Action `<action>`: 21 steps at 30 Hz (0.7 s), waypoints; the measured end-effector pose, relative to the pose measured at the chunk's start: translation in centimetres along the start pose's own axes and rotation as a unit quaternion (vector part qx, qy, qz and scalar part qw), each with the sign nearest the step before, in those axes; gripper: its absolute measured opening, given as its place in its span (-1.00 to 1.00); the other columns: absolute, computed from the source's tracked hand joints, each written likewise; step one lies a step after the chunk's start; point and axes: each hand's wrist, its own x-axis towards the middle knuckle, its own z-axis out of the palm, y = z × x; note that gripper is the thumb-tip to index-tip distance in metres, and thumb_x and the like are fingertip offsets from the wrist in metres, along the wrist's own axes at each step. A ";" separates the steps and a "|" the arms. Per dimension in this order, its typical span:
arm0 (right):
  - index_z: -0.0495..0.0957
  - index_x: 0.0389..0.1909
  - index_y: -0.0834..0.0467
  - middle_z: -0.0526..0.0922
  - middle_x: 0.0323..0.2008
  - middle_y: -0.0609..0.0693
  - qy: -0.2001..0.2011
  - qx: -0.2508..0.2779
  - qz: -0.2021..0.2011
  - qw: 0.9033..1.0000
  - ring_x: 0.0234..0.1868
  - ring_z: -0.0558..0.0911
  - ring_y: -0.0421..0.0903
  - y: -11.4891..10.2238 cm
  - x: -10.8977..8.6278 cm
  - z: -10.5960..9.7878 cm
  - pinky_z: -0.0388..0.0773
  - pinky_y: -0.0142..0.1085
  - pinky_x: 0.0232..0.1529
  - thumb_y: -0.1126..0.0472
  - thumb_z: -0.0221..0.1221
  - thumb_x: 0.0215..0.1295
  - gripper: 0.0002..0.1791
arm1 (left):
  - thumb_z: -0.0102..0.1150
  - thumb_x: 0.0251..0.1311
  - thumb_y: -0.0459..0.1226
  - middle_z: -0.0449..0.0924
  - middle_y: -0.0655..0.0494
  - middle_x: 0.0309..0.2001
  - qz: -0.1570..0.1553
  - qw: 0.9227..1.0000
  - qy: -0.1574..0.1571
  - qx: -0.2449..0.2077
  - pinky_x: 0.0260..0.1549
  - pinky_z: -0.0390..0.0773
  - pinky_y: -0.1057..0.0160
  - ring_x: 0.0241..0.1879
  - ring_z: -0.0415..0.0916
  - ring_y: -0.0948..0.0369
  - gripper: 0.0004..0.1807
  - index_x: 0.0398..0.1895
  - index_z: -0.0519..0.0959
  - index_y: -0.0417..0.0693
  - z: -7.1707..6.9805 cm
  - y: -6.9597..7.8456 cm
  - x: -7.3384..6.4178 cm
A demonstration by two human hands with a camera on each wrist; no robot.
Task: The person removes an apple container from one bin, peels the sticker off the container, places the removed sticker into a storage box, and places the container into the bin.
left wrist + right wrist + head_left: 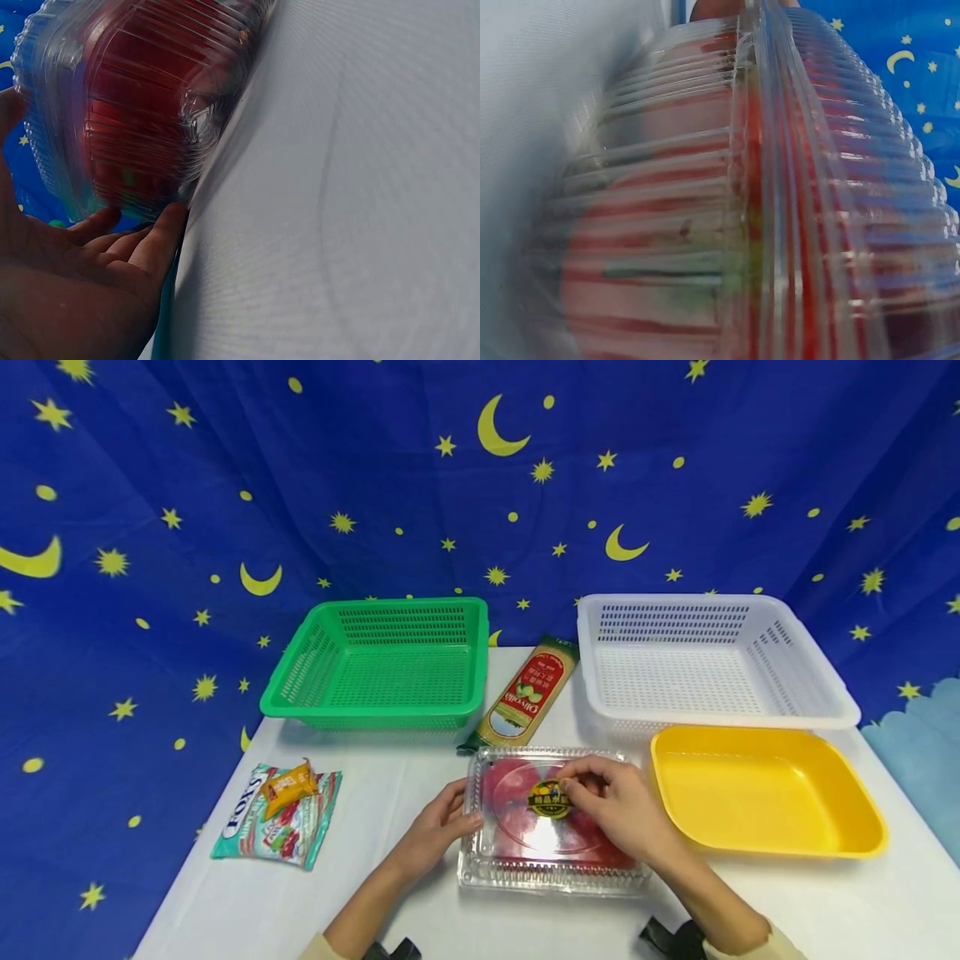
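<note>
A clear plastic clamshell box (pixel 555 875) with red contents lies on the white table, its lid down. A round black-and-yellow sticker (pixel 548 803) sits on the middle of the lid. My left hand (pixel 442 823) holds the box at its left side, thumb over the lid's edge. In the left wrist view, the fingers of that hand (pixel 97 277) touch the ribbed side wall low down. With thumb and forefinger my right hand (pixel 618 806) pinches the sticker's right edge. The right wrist view is filled by the box's ribbed side (pixel 667 195); the right fingertips' work is hidden there.
A green basket (pixel 375 722) and a white basket (pixel 720 722) stand at the back. Between them lies a long red-and-gold packet (pixel 528 693). A yellow tray (pixel 765 852) is at right. A teal FOX'S candy bag (pixel 281 847) with a small orange packet (pixel 288 787) on it lies at left.
</note>
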 end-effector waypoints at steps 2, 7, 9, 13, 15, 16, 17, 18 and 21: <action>0.66 -0.31 0.04 0.47 -0.60 -0.05 0.006 0.009 0.004 1.000 -0.56 0.39 -0.14 0.0 0.1 -0.1 0.31 -0.39 -0.61 0.29 0.27 0.22 -0.92 | 0.06 0.31 -0.13 0.33 -0.10 0.30 0.001 1.000 0.000 0.000 0.18 0.32 0.17 0.25 0.34 0.06 -0.33 0.42 0.12 -0.10 0.0 0.0 0.0; 0.66 -0.29 0.09 0.50 -0.56 -0.04 0.008 0.018 0.010 1.000 -0.52 0.43 -0.11 -0.1 0.1 -0.3 0.35 -0.39 -0.58 0.28 0.26 0.23 -0.94 | 0.07 0.31 -0.13 0.33 -0.10 0.30 0.002 1.000 0.000 -0.001 0.17 0.34 0.17 0.24 0.35 0.06 -0.33 0.42 0.13 -0.10 0.0 0.0 -0.1; 0.66 -0.29 0.08 0.52 -0.54 -0.04 0.005 0.014 0.011 1.000 -0.50 0.44 -0.10 -0.2 0.1 -0.4 0.36 -0.38 -0.56 0.26 0.26 0.24 -0.94 | 0.08 0.31 -0.13 0.33 -0.10 0.30 0.001 1.000 0.000 0.000 0.17 0.34 0.17 0.24 0.35 0.06 -0.33 0.42 0.13 -0.09 0.0 0.1 0.0; 0.66 -0.29 0.06 0.55 -0.51 -0.06 -0.006 0.003 0.018 1.000 -0.48 0.45 -0.09 -0.3 0.1 -0.9 0.38 -0.38 -0.54 0.22 0.27 0.24 -0.95 | 0.08 0.31 -0.12 0.33 -0.09 0.30 0.000 1.000 -0.001 0.000 0.17 0.33 0.17 0.24 0.35 0.06 -0.33 0.42 0.13 -0.09 0.1 0.2 0.0; 0.65 -0.30 0.05 0.55 -0.51 -0.06 -0.018 -0.003 0.019 1.000 -0.49 0.46 -0.10 -0.4 0.1 -1.2 0.38 -0.38 -0.55 0.20 0.28 0.24 -0.95 | 0.08 0.31 -0.12 0.33 -0.09 0.30 -0.001 1.000 0.000 0.002 0.17 0.33 0.17 0.25 0.34 0.06 -0.33 0.42 0.13 -0.09 0.1 0.2 0.0; 0.65 -0.30 0.05 0.55 -0.51 -0.06 -0.025 -0.006 0.019 0.999 -0.51 0.45 -0.10 -0.5 0.1 -1.4 0.38 -0.38 -0.57 0.19 0.29 0.23 -0.95 | 0.08 0.31 -0.12 0.33 -0.09 0.30 -0.001 1.000 0.001 0.003 0.17 0.33 0.17 0.25 0.34 0.06 -0.33 0.42 0.13 -0.09 0.1 0.1 0.0; 0.65 -0.30 0.05 0.55 -0.52 -0.06 -0.031 -0.008 0.019 0.999 -0.52 0.45 -0.10 -0.5 0.1 -1.6 0.38 -0.38 -0.58 0.19 0.29 0.23 -0.94 | 0.08 0.31 -0.12 0.33 -0.09 0.30 -0.002 1.000 0.001 0.003 0.16 0.34 0.17 0.24 0.35 0.06 -0.33 0.42 0.12 -0.10 0.1 0.1 0.0; 0.65 -0.29 0.06 0.55 -0.52 -0.06 -0.035 -0.011 0.017 0.999 -0.53 0.45 -0.11 -0.5 0.1 -1.8 0.39 -0.38 -0.58 0.19 0.29 0.22 -0.94 | 0.08 0.31 -0.12 0.33 -0.10 0.30 -0.002 1.000 0.002 0.004 0.16 0.34 0.16 0.24 0.35 0.05 -0.33 0.42 0.12 -0.10 0.1 0.1 0.0; 0.64 -0.28 0.07 0.56 -0.51 -0.05 -0.040 -0.010 0.015 0.999 -0.53 0.46 -0.10 -0.5 0.0 -2.6 0.41 -0.37 -0.58 0.18 0.30 0.22 -0.92 | 0.08 0.31 -0.12 0.33 -0.10 0.30 -0.003 1.000 0.003 0.006 0.16 0.33 0.15 0.24 0.35 0.05 -0.32 0.42 0.12 -0.10 0.1 0.2 -0.1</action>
